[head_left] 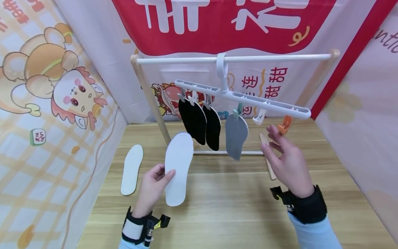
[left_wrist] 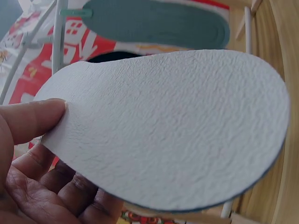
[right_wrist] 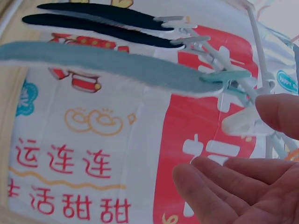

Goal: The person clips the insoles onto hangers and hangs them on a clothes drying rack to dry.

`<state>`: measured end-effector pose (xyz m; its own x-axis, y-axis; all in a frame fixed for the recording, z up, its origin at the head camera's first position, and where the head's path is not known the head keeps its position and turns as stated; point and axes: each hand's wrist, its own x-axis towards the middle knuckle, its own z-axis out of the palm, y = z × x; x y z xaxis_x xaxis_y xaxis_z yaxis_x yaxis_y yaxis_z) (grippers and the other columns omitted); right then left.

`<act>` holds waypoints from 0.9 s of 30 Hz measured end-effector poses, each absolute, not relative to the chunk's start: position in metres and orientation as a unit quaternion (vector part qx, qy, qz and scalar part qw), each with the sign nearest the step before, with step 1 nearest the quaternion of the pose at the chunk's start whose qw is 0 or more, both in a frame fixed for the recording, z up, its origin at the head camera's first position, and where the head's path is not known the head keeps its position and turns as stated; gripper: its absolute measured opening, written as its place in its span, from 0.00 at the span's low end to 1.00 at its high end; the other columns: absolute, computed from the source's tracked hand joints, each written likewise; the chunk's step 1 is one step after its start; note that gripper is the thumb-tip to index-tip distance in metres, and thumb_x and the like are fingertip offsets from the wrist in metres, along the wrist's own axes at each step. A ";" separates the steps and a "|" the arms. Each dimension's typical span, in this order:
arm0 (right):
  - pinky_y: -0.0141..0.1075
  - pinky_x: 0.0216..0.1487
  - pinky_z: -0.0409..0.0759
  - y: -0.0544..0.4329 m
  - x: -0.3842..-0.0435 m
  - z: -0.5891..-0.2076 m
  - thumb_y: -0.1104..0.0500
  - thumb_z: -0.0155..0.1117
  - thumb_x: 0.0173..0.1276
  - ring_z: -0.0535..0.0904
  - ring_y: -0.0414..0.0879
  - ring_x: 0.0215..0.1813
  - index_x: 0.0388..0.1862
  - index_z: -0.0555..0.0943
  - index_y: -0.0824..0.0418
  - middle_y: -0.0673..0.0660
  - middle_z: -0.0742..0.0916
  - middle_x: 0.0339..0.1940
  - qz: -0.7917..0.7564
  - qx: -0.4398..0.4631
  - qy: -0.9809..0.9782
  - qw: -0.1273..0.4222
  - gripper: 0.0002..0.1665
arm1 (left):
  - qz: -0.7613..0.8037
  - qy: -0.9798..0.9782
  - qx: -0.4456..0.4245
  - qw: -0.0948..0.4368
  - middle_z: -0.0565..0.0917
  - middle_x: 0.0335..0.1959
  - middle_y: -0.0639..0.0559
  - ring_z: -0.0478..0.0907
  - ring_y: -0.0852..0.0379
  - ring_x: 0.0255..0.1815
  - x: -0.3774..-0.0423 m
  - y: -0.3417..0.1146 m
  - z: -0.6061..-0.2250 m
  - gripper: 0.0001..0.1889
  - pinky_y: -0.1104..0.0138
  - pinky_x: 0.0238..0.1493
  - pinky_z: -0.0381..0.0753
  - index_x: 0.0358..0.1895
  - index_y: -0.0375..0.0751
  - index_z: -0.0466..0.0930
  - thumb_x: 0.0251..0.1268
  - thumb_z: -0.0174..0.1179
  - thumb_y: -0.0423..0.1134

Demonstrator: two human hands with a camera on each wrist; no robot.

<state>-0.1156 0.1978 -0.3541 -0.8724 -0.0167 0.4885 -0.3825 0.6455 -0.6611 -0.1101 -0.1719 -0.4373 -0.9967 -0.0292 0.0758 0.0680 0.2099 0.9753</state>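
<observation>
A white insole (head_left: pixel 178 169) is pinched between the thumb and fingers of my left hand (head_left: pixel 153 186), over the tabletop; the left wrist view shows its textured face and a thin dark edge. My right hand (head_left: pixel 290 164) is raised below the right end of the white clip hanger (head_left: pixel 242 98), fingers loosely bent and nothing in its grasp. Its fingertips are by an orange clip (head_left: pixel 284 125), and contact is unclear. To their left hangs a white clip (head_left: pixel 259 117). A grey insole (head_left: pixel 236 135) hangs from a green clip (head_left: pixel 237 112). Two black insoles (head_left: pixel 192 121) hang further left.
Another white insole (head_left: pixel 132 169) lies on the wooden tabletop (head_left: pixel 217 214) at the left. The hanger hooks over the white top bar (head_left: pixel 186 60) of a rack with wooden side posts (head_left: pixel 152 97). Printed cloth (head_left: pixel 56 114) stands around the table.
</observation>
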 end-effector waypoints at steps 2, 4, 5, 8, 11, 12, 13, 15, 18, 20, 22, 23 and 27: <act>0.37 0.58 0.75 0.194 -0.121 -0.349 0.61 0.67 0.69 0.75 0.58 0.65 0.77 0.61 0.61 0.63 0.75 0.70 0.414 0.119 -0.875 0.221 0.41 | -0.632 -0.774 -0.029 0.028 0.85 0.42 0.40 0.83 0.52 0.41 -0.108 -0.164 -0.436 0.13 0.65 0.42 0.84 0.48 0.32 0.83 0.65 0.67 0.36; 0.44 0.59 0.74 0.189 -0.128 -0.345 0.59 0.66 0.70 0.74 0.58 0.66 0.79 0.57 0.59 0.64 0.74 0.70 0.421 0.121 -0.871 0.222 0.43 | -0.635 -0.771 -0.043 0.017 0.86 0.43 0.41 0.84 0.52 0.41 -0.106 -0.155 -0.435 0.13 0.64 0.42 0.84 0.48 0.33 0.83 0.65 0.67 0.36; 0.46 0.60 0.74 0.187 -0.131 -0.343 0.58 0.65 0.71 0.74 0.59 0.66 0.80 0.55 0.57 0.65 0.74 0.70 0.424 0.119 -0.870 0.221 0.44 | -0.636 -0.770 -0.049 0.011 0.86 0.43 0.42 0.84 0.52 0.42 -0.106 -0.151 -0.435 0.13 0.64 0.42 0.84 0.49 0.33 0.83 0.65 0.67 0.36; 0.50 0.61 0.73 0.182 -0.140 -0.338 0.56 0.64 0.72 0.74 0.60 0.66 0.81 0.53 0.53 0.66 0.74 0.69 0.449 0.104 -0.859 0.224 0.44 | -0.640 -0.765 -0.063 -0.007 0.86 0.43 0.44 0.84 0.51 0.42 -0.107 -0.140 -0.435 0.12 0.63 0.43 0.84 0.48 0.35 0.83 0.64 0.68 0.37; 0.49 0.60 0.75 0.178 -0.148 -0.335 0.56 0.63 0.73 0.78 0.59 0.62 0.80 0.57 0.53 0.66 0.77 0.65 0.475 0.088 -0.842 0.239 0.41 | -0.649 -0.756 -0.080 -0.026 0.86 0.42 0.45 0.84 0.51 0.42 -0.109 -0.129 -0.436 0.12 0.63 0.43 0.84 0.47 0.36 0.83 0.65 0.67 0.37; 0.47 0.60 0.75 0.177 -0.150 -0.334 0.56 0.62 0.73 0.79 0.57 0.60 0.79 0.59 0.53 0.65 0.79 0.64 0.482 0.084 -0.836 0.247 0.39 | -0.652 -0.753 -0.087 -0.030 0.86 0.42 0.44 0.84 0.51 0.41 -0.109 -0.126 -0.437 0.12 0.63 0.43 0.84 0.47 0.35 0.83 0.65 0.67 0.37; 0.45 0.59 0.76 0.176 -0.152 -0.333 0.56 0.62 0.73 0.80 0.56 0.59 0.78 0.61 0.54 0.64 0.80 0.62 0.487 0.082 -0.831 0.255 0.38 | -0.654 -0.750 -0.094 -0.033 0.86 0.41 0.44 0.84 0.51 0.40 -0.110 -0.122 -0.436 0.12 0.63 0.42 0.84 0.47 0.34 0.83 0.65 0.67 0.37; 0.41 0.58 0.78 0.176 -0.155 -0.332 0.57 0.62 0.73 0.81 0.54 0.55 0.75 0.65 0.57 0.63 0.82 0.58 0.492 0.079 -0.824 0.269 0.34 | -0.654 -0.747 -0.110 -0.040 0.85 0.41 0.44 0.83 0.51 0.40 -0.112 -0.116 -0.436 0.12 0.63 0.42 0.84 0.47 0.34 0.83 0.66 0.66 0.38; 0.36 0.56 0.79 0.175 -0.157 -0.330 0.57 0.63 0.73 0.83 0.52 0.53 0.72 0.69 0.61 0.61 0.84 0.55 0.498 0.072 -0.817 0.281 0.31 | -0.652 -0.745 -0.128 -0.048 0.85 0.41 0.44 0.83 0.51 0.40 -0.116 -0.106 -0.435 0.14 0.63 0.42 0.84 0.48 0.34 0.83 0.67 0.66 0.40; 0.36 0.56 0.79 0.175 -0.158 -0.329 0.56 0.63 0.73 0.83 0.51 0.52 0.70 0.70 0.62 0.61 0.84 0.54 0.499 0.067 -0.816 0.284 0.29 | -0.648 -0.747 -0.136 -0.052 0.85 0.41 0.45 0.83 0.52 0.41 -0.120 -0.100 -0.436 0.14 0.63 0.44 0.84 0.48 0.35 0.83 0.67 0.66 0.41; 0.35 0.55 0.80 0.174 -0.160 -0.328 0.55 0.63 0.73 0.83 0.51 0.52 0.70 0.71 0.62 0.60 0.84 0.54 0.500 0.064 -0.816 0.283 0.30 | -0.645 -0.749 -0.139 -0.057 0.85 0.42 0.46 0.82 0.51 0.43 -0.124 -0.094 -0.437 0.14 0.63 0.45 0.84 0.49 0.37 0.83 0.67 0.66 0.42; 0.35 0.55 0.80 0.174 -0.161 -0.327 0.55 0.63 0.72 0.83 0.51 0.51 0.70 0.71 0.62 0.60 0.84 0.54 0.501 0.064 -0.815 0.283 0.30 | -0.643 -0.751 -0.141 -0.059 0.85 0.42 0.46 0.82 0.51 0.44 -0.125 -0.091 -0.437 0.14 0.63 0.46 0.83 0.49 0.38 0.83 0.67 0.66 0.43; 0.34 0.53 0.81 0.172 -0.164 -0.325 0.53 0.64 0.72 0.83 0.50 0.49 0.69 0.71 0.62 0.60 0.85 0.53 0.503 0.062 -0.814 0.284 0.30 | -0.638 -0.752 -0.153 -0.069 0.84 0.44 0.48 0.82 0.52 0.45 -0.131 -0.079 -0.436 0.14 0.63 0.48 0.83 0.51 0.40 0.83 0.68 0.65 0.44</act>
<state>-0.1645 0.1720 -0.3250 -0.8313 0.1847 0.5243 -0.3859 0.4872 -0.7834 -0.1306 -0.0793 -0.4364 -0.9437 0.3179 0.0912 0.1418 0.1397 0.9800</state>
